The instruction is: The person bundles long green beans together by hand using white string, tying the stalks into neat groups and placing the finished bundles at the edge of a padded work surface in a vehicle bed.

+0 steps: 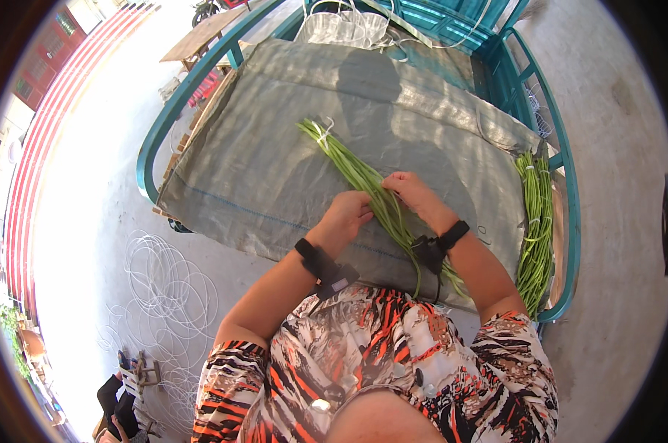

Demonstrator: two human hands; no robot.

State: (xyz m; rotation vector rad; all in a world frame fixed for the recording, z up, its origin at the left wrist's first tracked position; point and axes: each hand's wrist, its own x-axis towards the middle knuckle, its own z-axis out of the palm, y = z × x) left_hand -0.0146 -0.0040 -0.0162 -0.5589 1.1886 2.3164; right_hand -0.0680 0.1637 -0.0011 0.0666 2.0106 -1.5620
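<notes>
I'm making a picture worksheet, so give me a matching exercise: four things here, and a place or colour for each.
1. Single long green vegetable bundle
2. Grouped green bundles
3. Cart rail
4. White looped strands

A. On the ground at left
B. In the left hand and right hand
C. Along the grey sheet's right edge
D. Teal

Pairs: 1-B; 2-C; 3-D; 4-A

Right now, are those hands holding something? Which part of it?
The left hand and right hand hold the green stalk bundle near its middle, away from its white tie.
</notes>
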